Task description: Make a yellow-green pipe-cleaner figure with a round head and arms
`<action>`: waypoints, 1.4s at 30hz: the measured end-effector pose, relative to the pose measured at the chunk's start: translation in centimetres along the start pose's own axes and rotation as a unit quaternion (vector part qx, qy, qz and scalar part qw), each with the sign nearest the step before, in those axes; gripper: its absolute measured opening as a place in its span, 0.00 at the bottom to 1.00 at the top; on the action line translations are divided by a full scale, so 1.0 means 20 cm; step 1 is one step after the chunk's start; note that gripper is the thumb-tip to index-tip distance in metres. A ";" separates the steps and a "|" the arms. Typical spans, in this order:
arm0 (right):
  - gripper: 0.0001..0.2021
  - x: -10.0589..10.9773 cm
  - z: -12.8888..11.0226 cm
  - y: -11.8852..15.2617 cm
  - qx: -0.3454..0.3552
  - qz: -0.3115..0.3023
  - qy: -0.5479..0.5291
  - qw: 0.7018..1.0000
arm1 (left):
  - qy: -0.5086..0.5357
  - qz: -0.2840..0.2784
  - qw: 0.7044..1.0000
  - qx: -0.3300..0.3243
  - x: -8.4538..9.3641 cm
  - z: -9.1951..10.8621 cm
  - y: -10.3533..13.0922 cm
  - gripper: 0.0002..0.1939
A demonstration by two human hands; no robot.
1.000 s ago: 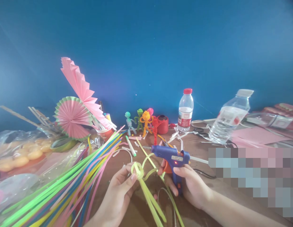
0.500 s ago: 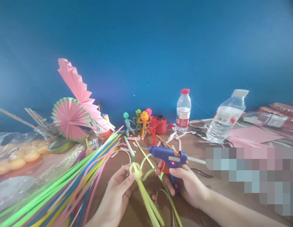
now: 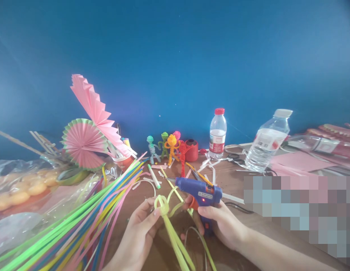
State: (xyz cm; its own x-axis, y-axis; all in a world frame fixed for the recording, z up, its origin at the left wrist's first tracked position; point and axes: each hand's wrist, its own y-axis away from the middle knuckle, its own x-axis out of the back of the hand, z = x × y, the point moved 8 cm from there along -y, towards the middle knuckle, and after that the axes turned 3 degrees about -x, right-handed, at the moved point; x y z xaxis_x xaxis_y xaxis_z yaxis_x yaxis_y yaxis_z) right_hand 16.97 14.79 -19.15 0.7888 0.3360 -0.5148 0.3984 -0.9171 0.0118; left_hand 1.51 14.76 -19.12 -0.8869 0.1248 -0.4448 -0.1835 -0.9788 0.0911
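Observation:
Between thumb and fingers, my left hand (image 3: 143, 226) pinches a pale yellow figure of looped pipe cleaners (image 3: 164, 207), its long strands hanging down toward me. My right hand (image 3: 217, 222) is wrapped round the handle of a blue hot glue gun (image 3: 199, 190), fingers at its orange trigger. A red light glows on the gun's side, and a white glue stick (image 3: 233, 198) juts from its back. The nozzle points left, above and just right of the yellow loops. Whether any glue is at the tip is too small to tell.
Left lies a bundle of coloured pipe cleaners (image 3: 87, 214), beside bagged yellowish balls (image 3: 25, 188). Small pipe-cleaner figures (image 3: 171, 148) stand near the wall by a red spool (image 3: 191, 150). A red-capped bottle (image 3: 218, 135), a tilted bottle (image 3: 266, 143) and pink paper fans (image 3: 84, 143) stand at the back.
The glue gun has shifted slightly left and down, its nozzle nearer the yellow loops. My left hand keeps its pinch almost in place. The whole view has moved a little.

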 end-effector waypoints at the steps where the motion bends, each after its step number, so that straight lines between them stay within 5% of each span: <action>1: 0.13 0.00 0.00 0.00 0.001 0.004 0.003 1.000 | 0.000 0.001 1.000 -0.001 0.00 0.00 0.00 0.02; 15: 0.13 -0.01 0.01 0.06 0.037 -0.008 0.136 0.990 | 0.053 -0.047 0.997 0.014 -0.08 0.00 0.02 0.06; 23: 0.09 -0.07 -0.13 0.09 0.126 0.002 0.331 0.935 | 0.065 -0.028 0.997 -0.008 -0.07 0.01 0.02 0.03; 32: 0.09 -0.06 -0.10 0.08 0.099 0.007 0.342 0.934 | 0.025 0.057 0.998 -0.021 -0.04 0.05 0.03 0.04; 42: 0.09 0.00 -0.09 0.09 0.066 0.114 0.318 0.939 | -0.059 0.030 0.993 -0.097 -0.01 0.07 -0.01 0.17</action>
State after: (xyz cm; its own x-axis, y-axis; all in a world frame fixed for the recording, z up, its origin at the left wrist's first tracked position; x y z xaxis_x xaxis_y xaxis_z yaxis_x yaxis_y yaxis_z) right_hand 18.55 13.55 -17.66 0.9831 0.1497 0.1052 0.1574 -0.9852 -0.0686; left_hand 1.15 15.13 -17.86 -0.9393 0.0719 -0.3354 -0.0534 -0.9965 -0.0640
